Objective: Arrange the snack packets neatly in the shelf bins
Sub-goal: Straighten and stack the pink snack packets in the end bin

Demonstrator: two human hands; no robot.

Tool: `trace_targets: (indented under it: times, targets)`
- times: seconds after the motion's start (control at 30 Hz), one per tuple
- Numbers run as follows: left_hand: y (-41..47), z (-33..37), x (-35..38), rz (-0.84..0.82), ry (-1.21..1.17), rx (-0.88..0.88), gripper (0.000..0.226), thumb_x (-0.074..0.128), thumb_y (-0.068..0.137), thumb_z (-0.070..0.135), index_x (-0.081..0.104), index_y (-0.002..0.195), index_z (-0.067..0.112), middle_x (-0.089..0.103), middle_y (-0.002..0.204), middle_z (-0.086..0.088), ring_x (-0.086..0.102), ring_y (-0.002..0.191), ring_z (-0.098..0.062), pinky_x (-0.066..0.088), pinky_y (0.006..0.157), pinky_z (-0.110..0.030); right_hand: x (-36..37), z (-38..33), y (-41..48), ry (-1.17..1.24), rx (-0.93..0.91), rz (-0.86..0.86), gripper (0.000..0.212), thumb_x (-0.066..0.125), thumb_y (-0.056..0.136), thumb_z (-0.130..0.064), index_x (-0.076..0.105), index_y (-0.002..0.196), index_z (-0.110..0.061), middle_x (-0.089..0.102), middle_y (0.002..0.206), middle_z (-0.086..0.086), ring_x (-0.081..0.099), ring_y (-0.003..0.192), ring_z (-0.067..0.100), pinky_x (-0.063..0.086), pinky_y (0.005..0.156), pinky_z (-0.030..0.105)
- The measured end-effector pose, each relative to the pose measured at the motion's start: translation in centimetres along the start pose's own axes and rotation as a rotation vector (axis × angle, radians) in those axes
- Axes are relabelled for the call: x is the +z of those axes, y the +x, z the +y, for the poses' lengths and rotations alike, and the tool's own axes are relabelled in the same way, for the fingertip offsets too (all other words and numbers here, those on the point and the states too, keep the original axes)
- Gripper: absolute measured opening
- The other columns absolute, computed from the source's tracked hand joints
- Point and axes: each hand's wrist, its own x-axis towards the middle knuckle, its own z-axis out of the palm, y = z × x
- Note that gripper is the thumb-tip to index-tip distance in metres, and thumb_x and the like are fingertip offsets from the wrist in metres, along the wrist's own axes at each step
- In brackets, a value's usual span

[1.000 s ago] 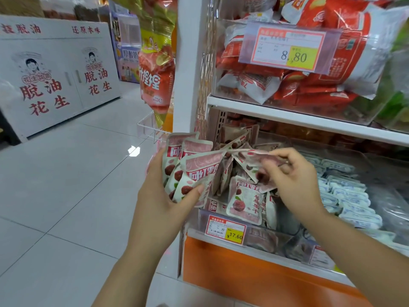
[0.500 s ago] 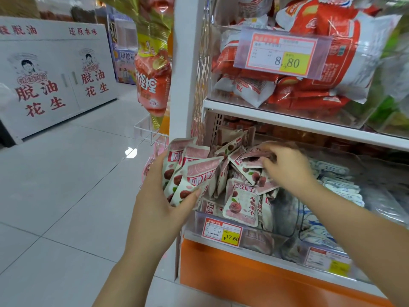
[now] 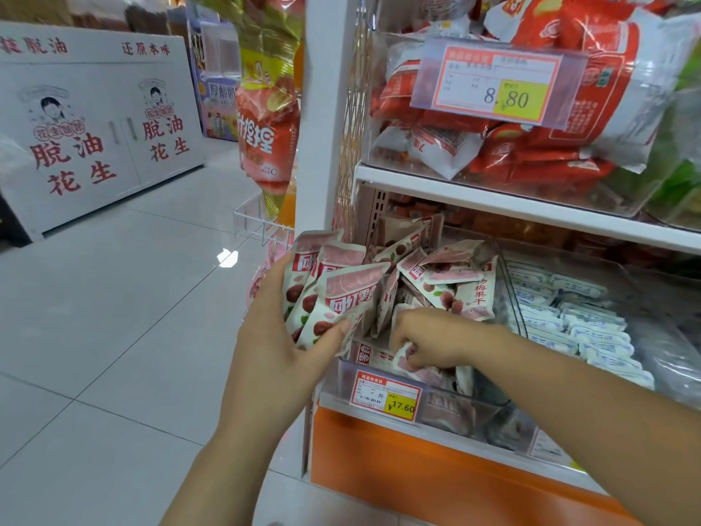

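The left hand (image 3: 280, 347) holds a fan of packets (image 3: 333, 294) at the front left corner of the lower bin (image 3: 510, 298), just before the shelf post (image 3: 322, 127). The right hand (image 3: 428, 339) reaches into that bin from the right, its fingers (image 3: 398, 336) curled round a packet (image 3: 404, 360) near the front wall, with a heap of packets (image 3: 447, 282) behind it. A price tag (image 3: 385, 394) sits on the bin's front. A neighbouring bin (image 3: 645, 282) lies to the right. Above, the upper shelf (image 3: 493, 201) carries another bin (image 3: 607, 195). Hanging bags (image 3: 267, 119) are left of the post, over a wire basket (image 3: 252, 218).
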Motion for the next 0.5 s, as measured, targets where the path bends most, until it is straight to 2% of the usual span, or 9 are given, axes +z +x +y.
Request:
trace_targets:
  times: [0.07, 0.13, 0.2, 0.27, 0.37, 0.43, 0.5]
  targets:
    - [0.0, -0.1, 0.0, 0.001, 0.016, 0.013, 0.058, 0.074, 0.074, 0.033, 0.039, 0.111, 0.061, 0.06, 0.108, 0.035, 0.059, 0.099, 0.012, 0.046, 0.076, -0.003, -0.6, -0.1, -1.2, 0.117, 0.001, 0.133, 0.016, 0.066, 0.085, -0.026, 0.066, 0.099, -0.017, 0.052, 0.099, -0.006, 0.054, 0.09, 0.014, 0.046, 0.079, 0.029]
    - [0.0, -0.1, 0.0, -0.001, 0.02, 0.02, 0.06, 0.075, 0.076, 0.028, 0.039, 0.109, 0.061, 0.059, 0.106, 0.037, 0.059, 0.096, 0.014, 0.044, 0.073, -0.001, -1.3, -0.2, -3.0, 0.289, 0.015, 0.326, 0.008, 0.065, 0.086, -0.026, 0.064, 0.092, -0.021, 0.05, 0.09, -0.012, 0.052, 0.082, 0.005, 0.042, 0.073, 0.016]
    - [0.0, 0.0, 0.0, 0.001, 0.018, 0.018, 0.059, 0.075, 0.075, 0.029, 0.038, 0.108, 0.062, 0.059, 0.106, 0.037, 0.06, 0.096, 0.013, 0.044, 0.071, -0.001, -1.8, -0.4, -4.9, 0.465, 0.028, 0.559, 0.002, 0.066, 0.086, -0.021, 0.065, 0.087, -0.02, 0.059, 0.089, -0.01, 0.055, 0.075, 0.002, 0.043, 0.066, 0.012]
    - [-0.1, 0.1, 0.0, 0.003, 0.009, 0.018, 0.058, 0.075, 0.076, 0.028, 0.039, 0.107, 0.062, 0.059, 0.106, 0.038, 0.06, 0.096, 0.013, 0.044, 0.071, 0.0, -1.8, -0.6, -6.3, 0.61, 0.031, 0.838, 0.006, 0.067, 0.083, -0.012, 0.066, 0.084, -0.018, 0.065, 0.091, -0.008, 0.061, 0.081, 0.001, 0.047, 0.069, 0.009]
    - [-0.3, 0.1, -0.1, 0.014, 0.012, 0.015, 0.058, 0.074, 0.075, 0.031, 0.038, 0.108, 0.062, 0.058, 0.107, 0.037, 0.059, 0.097, 0.014, 0.043, 0.072, 0.0, -1.8, 0.0, -6.6, 0.577, 0.089, 1.161, 0.008, 0.067, 0.082, -0.005, 0.067, 0.085, -0.013, 0.064, 0.091, -0.004, 0.057, 0.083, -0.011, 0.04, 0.073, 0.0]
    - [-0.4, -0.1, -0.2, 0.017, 0.02, 0.01, 0.059, 0.074, 0.075, 0.031, 0.038, 0.11, 0.061, 0.058, 0.107, 0.037, 0.059, 0.098, 0.014, 0.043, 0.073, 0.0, -2.2, 1.0, -5.6, 0.5, 0.207, 1.254, 0.007, 0.066, 0.085, -0.007, 0.069, 0.091, -0.008, 0.065, 0.09, 0.002, 0.053, 0.076, -0.005, 0.036, 0.071, 0.002]
    - [-0.4, -0.2, -0.2, 0.019, 0.035, 0.014, 0.059, 0.074, 0.075, 0.03, 0.038, 0.112, 0.059, 0.057, 0.107, 0.038, 0.058, 0.098, 0.015, 0.043, 0.073, 0.001, -2.6, 2.6, -4.1, 0.451, 0.336, 1.203, 0.015, 0.061, 0.09, -0.011, 0.068, 0.101, -0.004, 0.068, 0.095, 0.008, 0.053, 0.077, 0.008, 0.032, 0.067, 0.008]
